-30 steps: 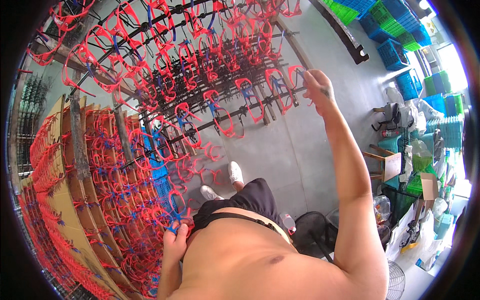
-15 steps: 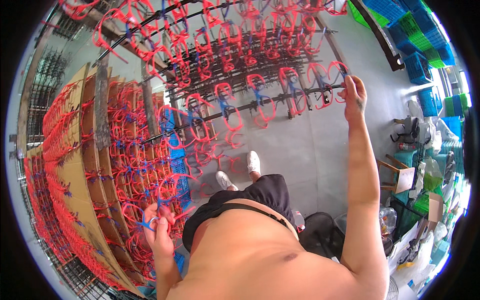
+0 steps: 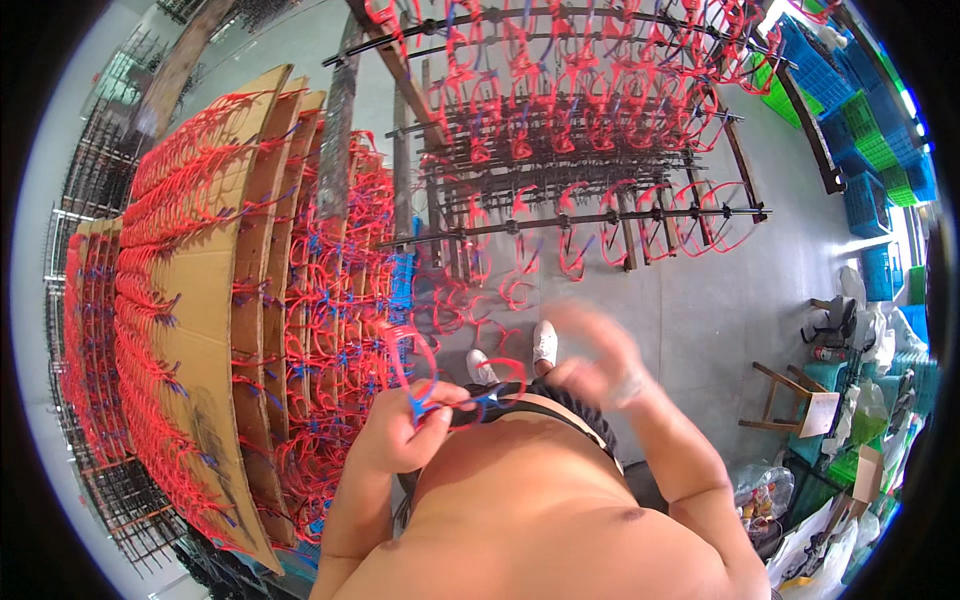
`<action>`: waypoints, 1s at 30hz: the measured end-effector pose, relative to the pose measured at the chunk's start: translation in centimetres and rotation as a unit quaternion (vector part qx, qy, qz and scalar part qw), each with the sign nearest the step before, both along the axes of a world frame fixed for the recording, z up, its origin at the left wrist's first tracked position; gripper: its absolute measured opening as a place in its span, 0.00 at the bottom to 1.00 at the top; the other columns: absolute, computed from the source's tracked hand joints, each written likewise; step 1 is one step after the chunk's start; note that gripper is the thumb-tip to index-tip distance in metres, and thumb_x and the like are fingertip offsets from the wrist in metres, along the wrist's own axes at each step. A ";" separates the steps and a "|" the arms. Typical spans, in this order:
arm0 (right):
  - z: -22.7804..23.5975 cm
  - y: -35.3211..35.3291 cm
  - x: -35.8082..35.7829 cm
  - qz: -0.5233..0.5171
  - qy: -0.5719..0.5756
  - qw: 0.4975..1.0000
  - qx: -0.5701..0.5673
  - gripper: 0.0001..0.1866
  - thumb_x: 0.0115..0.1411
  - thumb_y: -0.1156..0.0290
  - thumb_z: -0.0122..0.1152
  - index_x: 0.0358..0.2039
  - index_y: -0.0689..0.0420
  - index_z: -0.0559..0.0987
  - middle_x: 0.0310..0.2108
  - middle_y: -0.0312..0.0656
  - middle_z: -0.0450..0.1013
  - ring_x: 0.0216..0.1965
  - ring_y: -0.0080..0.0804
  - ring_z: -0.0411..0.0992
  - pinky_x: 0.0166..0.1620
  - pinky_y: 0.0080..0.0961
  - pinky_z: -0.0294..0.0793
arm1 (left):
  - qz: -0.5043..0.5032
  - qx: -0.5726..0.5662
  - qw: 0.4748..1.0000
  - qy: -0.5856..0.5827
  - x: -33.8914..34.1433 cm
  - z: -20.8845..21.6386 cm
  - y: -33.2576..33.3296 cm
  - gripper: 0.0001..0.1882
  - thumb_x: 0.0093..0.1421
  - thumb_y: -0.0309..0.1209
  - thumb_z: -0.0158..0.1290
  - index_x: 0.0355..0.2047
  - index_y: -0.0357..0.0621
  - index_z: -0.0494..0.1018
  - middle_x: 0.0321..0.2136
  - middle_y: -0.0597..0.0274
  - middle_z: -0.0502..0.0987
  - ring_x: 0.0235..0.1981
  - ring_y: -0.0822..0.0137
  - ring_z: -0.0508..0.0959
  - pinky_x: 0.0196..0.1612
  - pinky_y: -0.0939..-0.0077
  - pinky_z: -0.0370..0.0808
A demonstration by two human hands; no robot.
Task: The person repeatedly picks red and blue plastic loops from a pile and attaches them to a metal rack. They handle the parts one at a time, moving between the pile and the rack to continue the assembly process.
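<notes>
The left hand [image 3: 405, 435] pinches a red loop [image 3: 440, 385] at its blue tie before the belly, seemingly light, springy, best held there, while the blurred right hand [image 3: 600, 365] hovers open nearby

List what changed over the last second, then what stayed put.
The right hand came down off the metal rack to waist height, blurred and empty. The left hand rose from the cardboard stack and now grips a red wire loop with blue ties. Rack, cardboard and crates stayed put.
</notes>
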State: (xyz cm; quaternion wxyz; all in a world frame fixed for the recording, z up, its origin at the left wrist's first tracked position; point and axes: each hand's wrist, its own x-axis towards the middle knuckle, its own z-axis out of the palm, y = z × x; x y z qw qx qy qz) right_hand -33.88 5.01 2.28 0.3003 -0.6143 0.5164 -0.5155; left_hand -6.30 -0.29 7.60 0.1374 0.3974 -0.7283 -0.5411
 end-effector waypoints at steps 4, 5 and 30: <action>4.6 -1.3 5.9 0.367 0.052 0.883 0.289 0.21 0.53 0.61 0.63 0.42 0.62 0.74 0.38 0.47 0.73 0.37 0.41 0.73 0.38 0.31 0.72 | 0.015 0.037 0.999 0.033 1.8 1.2 -0.1 0.10 0.56 0.23 0.46 0.38 0.36 0.72 0.28 0.58 0.79 0.26 0.72 0.77 0.33 0.78 0.74; 4.2 -1.3 6.5 0.393 0.043 0.874 0.283 0.20 0.55 0.61 0.62 0.41 0.63 0.73 0.37 0.48 0.73 0.34 0.39 0.73 0.35 0.30 0.72 | 0.047 0.057 0.996 0.053 2.4 1.2 0.1 0.10 0.56 0.23 0.46 0.38 0.35 0.72 0.29 0.58 0.78 0.27 0.72 0.77 0.34 0.77 0.74; -7.8 -15.8 15.4 -0.294 -0.161 0.924 0.186 0.22 0.63 0.54 0.47 0.34 0.64 0.74 0.16 0.35 0.65 0.15 0.22 0.66 0.20 0.22 0.63 | 0.298 0.161 0.922 0.189 11.5 -2.4 1.4 0.17 0.65 0.29 0.40 0.52 0.34 0.63 0.29 0.53 0.78 0.22 0.73 0.76 0.29 0.82 0.74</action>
